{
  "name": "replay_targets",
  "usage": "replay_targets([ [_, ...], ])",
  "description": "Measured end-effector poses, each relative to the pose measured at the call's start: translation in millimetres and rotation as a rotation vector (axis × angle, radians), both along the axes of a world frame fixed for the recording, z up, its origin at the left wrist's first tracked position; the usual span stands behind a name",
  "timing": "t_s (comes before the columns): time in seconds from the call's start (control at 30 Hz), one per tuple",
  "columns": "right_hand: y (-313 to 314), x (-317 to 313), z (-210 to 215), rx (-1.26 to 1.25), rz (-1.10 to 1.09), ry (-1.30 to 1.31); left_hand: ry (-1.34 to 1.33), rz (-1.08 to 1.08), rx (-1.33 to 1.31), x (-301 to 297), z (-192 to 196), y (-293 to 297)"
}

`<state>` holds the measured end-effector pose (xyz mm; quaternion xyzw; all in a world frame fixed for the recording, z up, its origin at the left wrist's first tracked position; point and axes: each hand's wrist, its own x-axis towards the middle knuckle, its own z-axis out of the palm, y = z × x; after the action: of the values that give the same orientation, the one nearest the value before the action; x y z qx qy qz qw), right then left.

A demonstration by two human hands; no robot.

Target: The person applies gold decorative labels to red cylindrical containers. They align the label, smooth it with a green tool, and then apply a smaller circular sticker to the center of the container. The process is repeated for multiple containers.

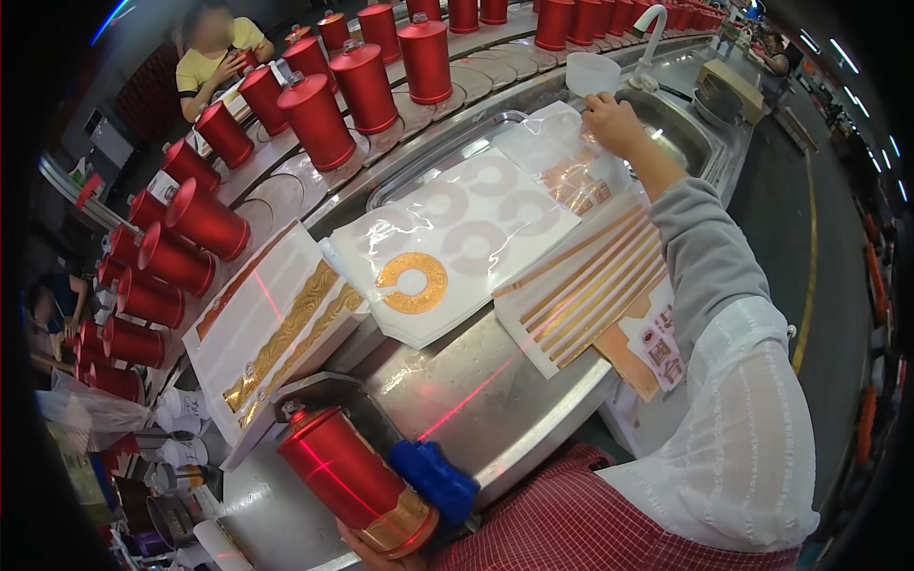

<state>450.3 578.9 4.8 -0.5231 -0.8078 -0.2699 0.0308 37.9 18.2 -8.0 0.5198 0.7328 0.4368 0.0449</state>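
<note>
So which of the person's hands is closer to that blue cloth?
The left. The left hand is at the base of the red bottle, close to the blue cloth; the right hand is far across the counter, near the white tub.

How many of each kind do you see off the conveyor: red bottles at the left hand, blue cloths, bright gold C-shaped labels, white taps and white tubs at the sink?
Red bottle at the left hand: 1
Blue cloth: 1
Bright gold C-shaped label: 1
White tap: 1
White tub: 1
Total: 5
</note>
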Motion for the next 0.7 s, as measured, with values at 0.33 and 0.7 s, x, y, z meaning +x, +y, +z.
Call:
replay_targets([
  [0.33, -12.1, 4.5, -10.8, 0.12, -0.031, 0.061, -0.013, -0.012, -0.019, -1.7, 5.1, 0.0],
  [0.7, 9.1, 33.3, -33.2, -0.072, -0.086, 0.492, 0.032, -0.018, -0.014, -4.0, 0.6, -2.7],
])
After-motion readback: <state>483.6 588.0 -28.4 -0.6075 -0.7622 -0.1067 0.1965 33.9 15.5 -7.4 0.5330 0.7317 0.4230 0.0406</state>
